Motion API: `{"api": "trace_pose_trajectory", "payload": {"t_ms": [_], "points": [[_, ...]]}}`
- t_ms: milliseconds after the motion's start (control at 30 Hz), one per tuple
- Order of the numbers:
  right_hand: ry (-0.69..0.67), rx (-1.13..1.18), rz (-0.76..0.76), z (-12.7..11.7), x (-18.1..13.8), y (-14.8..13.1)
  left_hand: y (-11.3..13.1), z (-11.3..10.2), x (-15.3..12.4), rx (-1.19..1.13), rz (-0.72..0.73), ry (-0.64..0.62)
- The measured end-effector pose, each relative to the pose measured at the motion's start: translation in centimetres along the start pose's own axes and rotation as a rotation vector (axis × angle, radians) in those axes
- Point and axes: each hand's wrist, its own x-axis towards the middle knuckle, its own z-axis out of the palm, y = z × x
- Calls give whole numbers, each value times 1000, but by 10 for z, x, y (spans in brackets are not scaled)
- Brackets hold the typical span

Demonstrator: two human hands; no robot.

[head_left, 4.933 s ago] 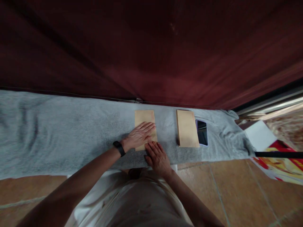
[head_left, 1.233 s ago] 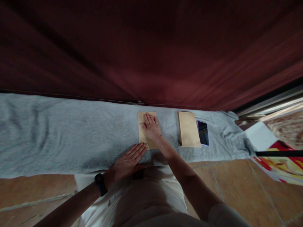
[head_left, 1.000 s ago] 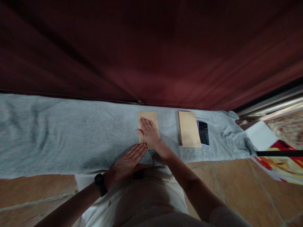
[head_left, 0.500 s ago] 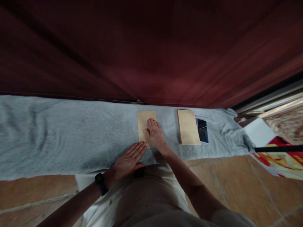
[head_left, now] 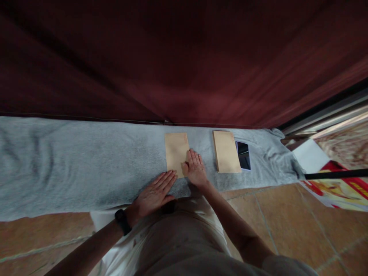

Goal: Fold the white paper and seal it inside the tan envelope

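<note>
A flat tan paper envelope [head_left: 176, 150] with small reddish print near its upper right corner lies on the grey cloth [head_left: 100, 161] in front of me. My left hand [head_left: 156, 193] rests flat, its fingertips at the envelope's lower left corner. At the envelope's lower right edge lies my right hand [head_left: 196, 168], fingers stretched out, the thumb over the paper. Neither hand grips anything. To the right sits a stack of similar tan envelopes [head_left: 227, 152].
A phone [head_left: 243, 155] with a pale purple edge lies just right of the stack. Behind the cloth rises a dark red surface [head_left: 184, 88]. At far right are a black bar [head_left: 336, 174], a white sheet [head_left: 311, 156] and a red and yellow printed bag or box [head_left: 339, 193]. Tiled floor [head_left: 290, 222] shows below.
My right hand has slid from the envelope's middle to its lower right edge, uncovering more of the paper. The left hand stays at the lower left corner. The view has shifted slightly.
</note>
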Motion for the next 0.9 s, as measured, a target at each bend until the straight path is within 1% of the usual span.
{"api": "trace_pose_trajectory", "payload": {"t_ms": [100,200,300,367,433,500,600,667,733,800,833,900], "points": [[-21,20,10,-8,-20,1,3,0,4,-20,-29,7],[-31,52,97,-18,-32,0,12,-4,15,-27,-114,23],[-33,102,212,-26,-33,-2,24,-10,32,9,-208,23],[-43,181,286,-28,-28,-3,32,-14,44,39,-255,1],[-52,297,362,-30,-21,-2,37,-16,55,58,-298,-15],[-60,465,420,-31,-14,1,40,-18,64,64,-337,-16],[-72,792,446,-38,-5,4,42,-21,74,48,-386,0],[-62,961,435,-47,0,-1,42,-24,80,12,-451,18],[-35,1070,415,-58,6,-10,40,-30,85,-82,-557,55],[-14,1153,378,-69,11,-20,36,-38,90,-268,-710,139],[-10,1179,353,-72,13,-25,33,-43,91,-404,-800,216],[2,1172,308,-74,15,-29,28,-51,95,-773,-984,442]]}}
